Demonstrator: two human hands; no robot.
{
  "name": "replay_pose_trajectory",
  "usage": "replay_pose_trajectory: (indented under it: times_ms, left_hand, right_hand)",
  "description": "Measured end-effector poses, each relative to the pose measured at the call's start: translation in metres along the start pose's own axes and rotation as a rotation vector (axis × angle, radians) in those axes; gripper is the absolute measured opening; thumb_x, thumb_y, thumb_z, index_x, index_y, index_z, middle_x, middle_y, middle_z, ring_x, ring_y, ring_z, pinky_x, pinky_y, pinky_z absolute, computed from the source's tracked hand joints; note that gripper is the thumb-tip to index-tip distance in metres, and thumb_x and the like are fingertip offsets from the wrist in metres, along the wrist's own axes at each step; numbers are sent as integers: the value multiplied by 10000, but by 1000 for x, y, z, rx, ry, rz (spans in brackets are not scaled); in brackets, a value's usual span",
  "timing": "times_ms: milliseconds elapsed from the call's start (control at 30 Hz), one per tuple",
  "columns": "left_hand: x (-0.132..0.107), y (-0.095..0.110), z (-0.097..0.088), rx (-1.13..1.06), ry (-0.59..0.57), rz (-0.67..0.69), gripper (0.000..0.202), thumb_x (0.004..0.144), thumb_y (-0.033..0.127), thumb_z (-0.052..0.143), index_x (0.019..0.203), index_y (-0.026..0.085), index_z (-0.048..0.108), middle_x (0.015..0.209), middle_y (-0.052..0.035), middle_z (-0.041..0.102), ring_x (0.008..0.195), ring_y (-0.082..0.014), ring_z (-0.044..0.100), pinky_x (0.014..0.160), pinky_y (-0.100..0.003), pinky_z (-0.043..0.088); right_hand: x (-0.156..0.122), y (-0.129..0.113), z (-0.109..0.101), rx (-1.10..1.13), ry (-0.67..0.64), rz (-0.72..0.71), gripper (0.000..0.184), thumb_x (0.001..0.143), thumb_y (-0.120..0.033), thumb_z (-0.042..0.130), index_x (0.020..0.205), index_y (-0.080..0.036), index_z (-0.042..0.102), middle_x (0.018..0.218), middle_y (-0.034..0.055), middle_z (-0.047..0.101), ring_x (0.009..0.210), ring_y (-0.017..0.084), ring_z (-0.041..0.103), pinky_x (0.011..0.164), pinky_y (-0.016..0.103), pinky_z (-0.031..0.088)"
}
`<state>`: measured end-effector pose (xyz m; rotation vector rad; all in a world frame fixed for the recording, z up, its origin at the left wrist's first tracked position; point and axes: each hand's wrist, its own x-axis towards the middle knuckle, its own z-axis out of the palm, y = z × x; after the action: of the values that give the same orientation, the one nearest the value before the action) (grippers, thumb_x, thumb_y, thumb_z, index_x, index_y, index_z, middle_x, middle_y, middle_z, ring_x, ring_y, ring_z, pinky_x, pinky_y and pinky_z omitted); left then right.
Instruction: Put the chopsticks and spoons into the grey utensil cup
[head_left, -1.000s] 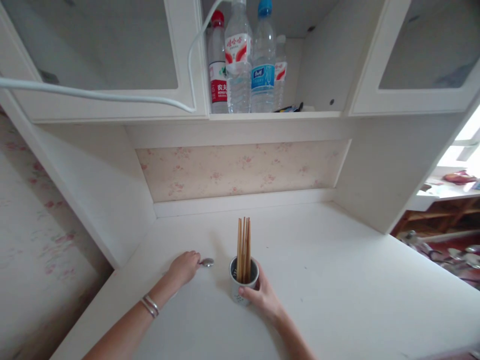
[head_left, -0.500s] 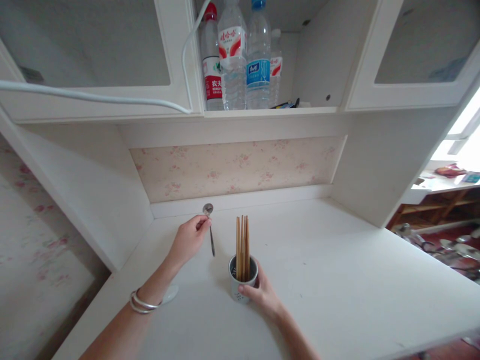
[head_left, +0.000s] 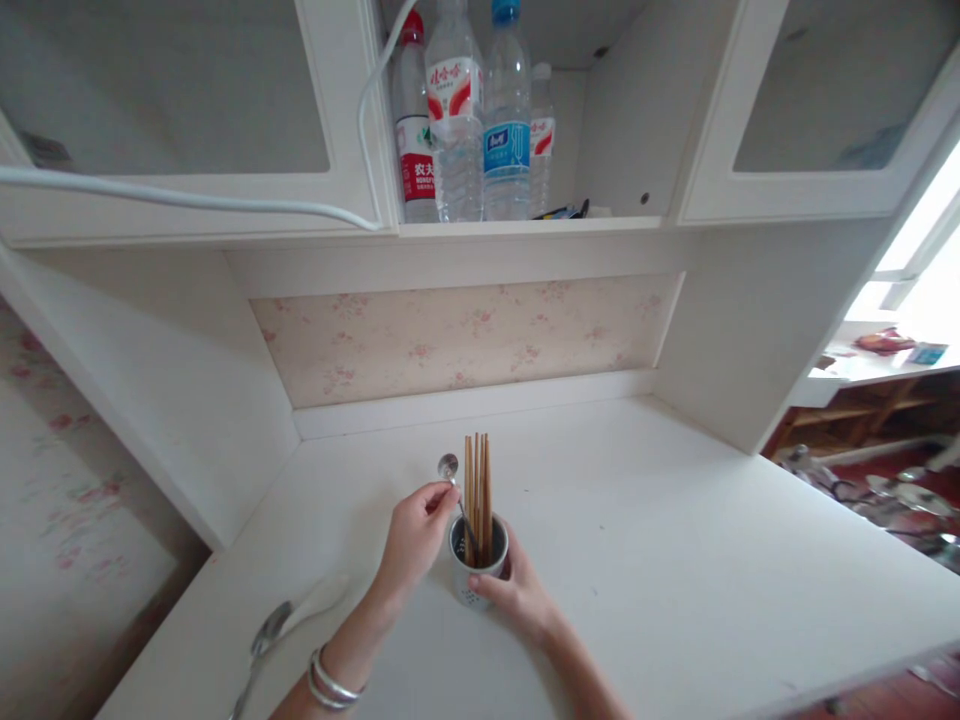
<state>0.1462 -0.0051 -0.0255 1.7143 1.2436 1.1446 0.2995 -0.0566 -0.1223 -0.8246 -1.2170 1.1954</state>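
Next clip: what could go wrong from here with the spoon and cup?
The left hand pinches the small spoon bowl-up, its handle entering the cup beside the chopsticks; it may snag on them. The tall chopsticks make the cup top-heavy, and only the right hand steadies it, so a push might tip it. The left forearm lies close to a large spoon near the desk edge and may knock it off.

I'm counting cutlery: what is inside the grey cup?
Wooden chopsticks stand upright in the cup, and a small spoon held by the left hand dips its handle in. The cup's wall hides their lower ends.
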Motion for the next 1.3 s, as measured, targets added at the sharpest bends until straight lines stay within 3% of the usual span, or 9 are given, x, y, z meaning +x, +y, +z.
replay_pose_trajectory:
  times_ms: [333,533,700,867,933,1033,1167,1233,1300]
  left_hand:
    - [-20,-37,13,-23,-27,18,297,843,422,587,947,193,745,999,-71,712,903,-200,666,822,-293,520]
    - [-32,-45,15,-349,-160,-86,436,831,442,632,1174,173,652,1192,-90,673,1070,-242,633,935,-335,493]
    - [-43,-57,19,-714,-374,-120,866,676,403,811,1415,190,412,1359,-125,562,1216,-300,545,1045,-410,423]
    - [-42,-62,17,-818,-383,-118,800,688,309,820,1382,193,439,1331,-125,582,1221,-298,539,1055,-431,409]
    - [-42,-63,17,-827,-367,-127,793,672,300,830,1363,192,457,1321,-130,587,1205,-306,549,1041,-442,418]
    - [-42,-63,17,-829,-354,-130,797,642,293,848,1340,182,478,1297,-142,599,1186,-312,561,1033,-450,420]
    - [-43,-62,16,-790,-319,-113,772,607,287,865,1295,181,531,1235,-123,637,1149,-302,579,1026,-439,429]
    - [-44,-62,13,-769,-281,-118,672,606,326,858,1214,188,607,1144,-94,678,1085,-296,613,983,-419,468]
    - [-46,-63,10,-747,-199,-144,588,609,385,844,1139,206,660,1035,-58,705,1026,-290,639,941,-405,498]
  right_hand:
    - [1,-3,3,73,-30,-25,771,666,-356,818,1343,-242,468,1342,95,574,1248,306,505,1074,485,345]
    - [1,0,3,94,-20,3,777,652,-402,829,1324,-223,484,1317,125,591,1206,320,542,1050,502,377]
    - [0,-6,8,21,4,42,706,682,-446,806,1287,-216,524,1246,118,642,1144,315,591,1012,478,433]
    - [-5,-17,5,-35,-54,146,637,748,-390,747,1322,-254,507,1337,88,586,1230,302,533,1048,496,397]
    - [-7,-19,0,-67,8,139,671,757,-323,719,1371,-301,448,1423,60,504,1308,282,454,1080,503,353]
    - [-5,-26,1,-151,310,-87,622,757,-262,683,1335,-325,465,1372,57,523,1285,258,463,1080,494,341]
    - [6,-45,42,-347,579,-431,343,764,-238,677,1094,-239,582,1015,44,613,977,206,592,897,368,465]
    - [11,-55,81,-501,419,-364,117,833,-265,608,937,-213,614,828,17,623,769,162,598,707,271,483]
    - [15,-59,128,-688,115,-207,155,885,-297,536,815,-195,629,705,9,640,634,139,592,631,244,466]
